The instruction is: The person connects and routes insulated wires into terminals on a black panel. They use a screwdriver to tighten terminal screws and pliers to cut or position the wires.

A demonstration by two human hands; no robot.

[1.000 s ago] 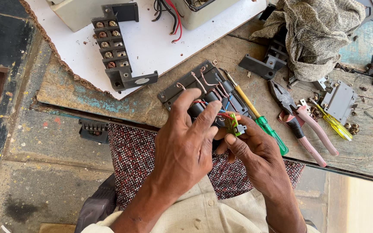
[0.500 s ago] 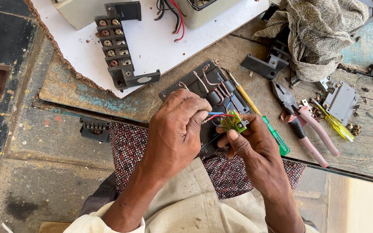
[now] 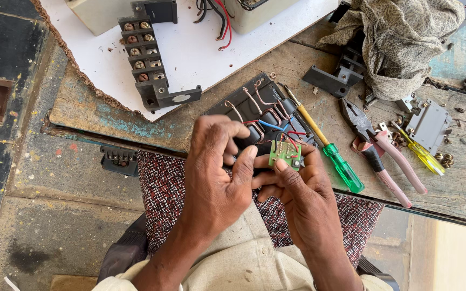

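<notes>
Shifted since half a second back: left hand [image 3: 217, 178] has slid down off the wires, thumb now pressed against the right hand's fingers. Small green circuit board [image 3: 285, 155] is more exposed, pinched at its lower edge by the right hand [image 3: 303, 199]. Left fingers curl round a black part beside the board, closed on it. Board sits over the dark wired module [image 3: 260, 110], its leads attached. Green-handled screwdriver [image 3: 327, 151] and pliers [image 3: 376, 148] lie right of the board, untouched

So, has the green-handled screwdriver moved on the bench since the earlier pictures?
No. The green-handled screwdriver lies as before, between the black wired module and the pliers.
</notes>
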